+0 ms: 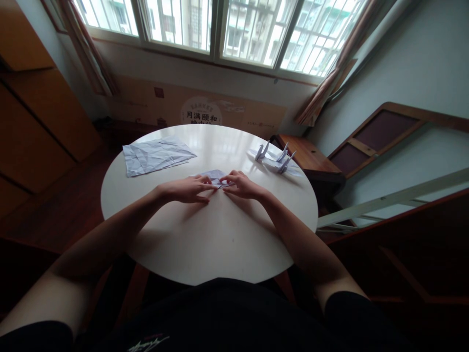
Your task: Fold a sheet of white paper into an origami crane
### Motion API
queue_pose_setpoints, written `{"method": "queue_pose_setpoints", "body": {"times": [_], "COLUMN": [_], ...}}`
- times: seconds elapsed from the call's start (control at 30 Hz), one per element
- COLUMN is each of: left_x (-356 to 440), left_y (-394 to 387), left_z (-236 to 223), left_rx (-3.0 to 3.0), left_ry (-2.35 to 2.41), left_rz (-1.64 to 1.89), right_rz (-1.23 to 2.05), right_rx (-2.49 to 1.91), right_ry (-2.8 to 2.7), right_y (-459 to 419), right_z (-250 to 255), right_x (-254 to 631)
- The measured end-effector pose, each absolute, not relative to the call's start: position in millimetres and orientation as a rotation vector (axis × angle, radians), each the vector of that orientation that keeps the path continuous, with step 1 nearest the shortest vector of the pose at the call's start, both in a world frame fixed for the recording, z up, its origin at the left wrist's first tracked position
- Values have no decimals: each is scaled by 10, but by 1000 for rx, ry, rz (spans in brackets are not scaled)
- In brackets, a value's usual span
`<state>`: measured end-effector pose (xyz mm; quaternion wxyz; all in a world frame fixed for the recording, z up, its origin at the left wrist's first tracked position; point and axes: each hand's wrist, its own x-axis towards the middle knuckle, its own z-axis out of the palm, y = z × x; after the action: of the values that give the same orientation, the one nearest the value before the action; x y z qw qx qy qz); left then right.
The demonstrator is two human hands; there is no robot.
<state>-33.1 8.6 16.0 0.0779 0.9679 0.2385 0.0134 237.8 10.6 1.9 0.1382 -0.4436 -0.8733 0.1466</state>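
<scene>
A partly folded sheet of pale paper (214, 174) lies on the round white table (220, 239), largely covered by my fingers. At the sheet's left side, my left hand (189, 189) has its fingertips on the near edge, with the thumb set apart and lower. From the right, my right hand (242, 185) grips the same edge, its index finger bent over the paper and its thumb close to the table. The fingertips of both hands almost meet at the sheet's near edge. Small creases under them are too fine to make out.
Crumpled flat sheets of paper (158, 155) lie at the table's far left. Several folded paper cranes (280, 159) stand at the far right. Beyond the table are a wooden side table (311, 159) on the right and a printed cardboard panel (234, 105) below the window.
</scene>
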Motion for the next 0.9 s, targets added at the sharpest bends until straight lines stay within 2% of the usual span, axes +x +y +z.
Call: {"method": "queue_pose_setpoints", "body": {"times": [0.9], "left_x": [-348], "left_y": [106], "left_z": [129], "left_rx": [2879], "left_ry": [723], "left_rz": [40], "right_rz": [429], "right_rx": [-1279], "right_ry": [-2527], "right_y": [95], "right_z": [25], "right_x": [2377]}}
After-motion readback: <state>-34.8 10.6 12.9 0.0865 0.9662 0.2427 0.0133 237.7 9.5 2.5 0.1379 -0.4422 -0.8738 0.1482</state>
